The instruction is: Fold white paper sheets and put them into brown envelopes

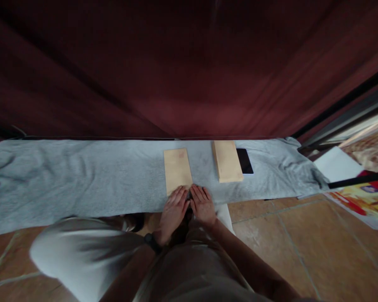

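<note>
A tan paper envelope (177, 170) lies flat on a grey cloth (82, 180) spread along the floor. My left hand (173, 209) rests flat at the envelope's near edge, fingers stretched out. Close beside it, my right hand (203, 205) also lies flat with fingers extended, touching the cloth just right of that edge. Neither hand holds anything. A stack of similar tan envelopes (227, 160) sits to the right on the cloth, with a black phone (245, 160) next to it.
A dark red curtain (189, 67) hangs behind the cloth. Brown floor tiles (286, 239) lie to the right. A white sheet (337, 163) and a colourful printed bag (365, 201) are at the far right. My knees fill the lower view.
</note>
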The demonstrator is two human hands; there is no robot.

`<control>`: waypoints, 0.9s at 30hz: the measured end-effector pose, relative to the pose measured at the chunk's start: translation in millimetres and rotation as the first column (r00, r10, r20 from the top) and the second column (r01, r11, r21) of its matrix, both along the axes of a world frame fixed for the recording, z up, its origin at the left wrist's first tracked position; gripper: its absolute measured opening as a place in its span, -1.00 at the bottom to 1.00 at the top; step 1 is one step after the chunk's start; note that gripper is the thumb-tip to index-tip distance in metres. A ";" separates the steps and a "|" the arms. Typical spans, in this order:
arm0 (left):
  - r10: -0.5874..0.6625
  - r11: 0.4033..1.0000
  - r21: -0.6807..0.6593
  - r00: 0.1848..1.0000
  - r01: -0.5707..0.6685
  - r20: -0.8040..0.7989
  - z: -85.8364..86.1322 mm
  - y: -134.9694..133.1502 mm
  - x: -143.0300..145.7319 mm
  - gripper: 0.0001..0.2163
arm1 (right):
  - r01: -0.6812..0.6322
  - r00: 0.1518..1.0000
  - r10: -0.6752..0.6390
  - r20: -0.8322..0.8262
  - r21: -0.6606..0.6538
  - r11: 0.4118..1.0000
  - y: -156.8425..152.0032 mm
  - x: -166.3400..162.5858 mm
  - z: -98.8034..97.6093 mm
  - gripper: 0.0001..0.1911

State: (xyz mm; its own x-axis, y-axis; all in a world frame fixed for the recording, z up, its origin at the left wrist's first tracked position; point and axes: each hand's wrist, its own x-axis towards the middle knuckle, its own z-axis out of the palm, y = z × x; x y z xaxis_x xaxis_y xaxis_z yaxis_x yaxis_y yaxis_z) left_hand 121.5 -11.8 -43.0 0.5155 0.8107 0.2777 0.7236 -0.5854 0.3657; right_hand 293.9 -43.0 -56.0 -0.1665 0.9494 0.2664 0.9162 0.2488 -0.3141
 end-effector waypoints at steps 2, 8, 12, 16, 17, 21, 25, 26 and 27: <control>-0.009 1.000 -0.019 0.998 0.008 -0.063 -2.5 -6.7 5.1 -0.52 | -0.007 1.000 0.007 -0.028 -0.005 1.000 1.2 -0.4 5.5 -0.49; -0.023 1.000 -0.005 0.984 0.022 -0.178 -16.9 -7.6 -2.0 -0.45 | -0.169 0.977 0.168 -0.134 0.004 0.986 4.7 -18.9 16.2 -0.45; -0.063 0.998 -0.007 0.975 0.063 -0.212 -12.7 -7.2 -10.1 -0.44 | -0.126 0.987 0.127 -0.098 0.014 0.992 2.1 -27.2 10.0 -0.43; -0.040 0.998 0.038 0.979 0.048 -0.198 -6.4 -8.5 -18.2 -0.45 | -0.109 0.993 0.111 -0.044 0.042 0.993 -0.4 -26.5 3.0 -0.43; -0.035 0.998 0.049 0.980 0.045 -0.194 -6.1 -8.5 -20.6 -0.46 | -0.104 0.994 0.105 -0.035 0.049 0.993 -0.7 -26.3 2.0 -0.44; -0.018 0.998 0.064 0.983 0.030 -0.184 -7.8 -7.2 -31.9 -0.48 | -0.083 0.996 0.084 -0.013 0.066 0.994 -1.3 -26.1 -0.7 -0.45; -0.010 0.997 0.072 0.985 0.023 -0.172 -7.7 -6.4 -42.3 -0.48 | -0.053 0.999 0.053 -0.005 0.077 0.996 -1.2 -21.9 -3.7 -0.47; -0.006 0.997 0.077 0.986 0.019 -0.165 -7.1 -6.7 -44.3 -0.48 | -0.047 0.999 0.048 -0.003 0.081 0.996 -1.1 -19.9 -4.3 -0.48; 0.000 0.997 0.081 0.987 0.014 -0.159 -6.4 -7.1 -45.9 -0.48 | -0.047 0.999 0.047 -0.001 0.083 0.995 -1.0 -17.7 -4.9 -0.48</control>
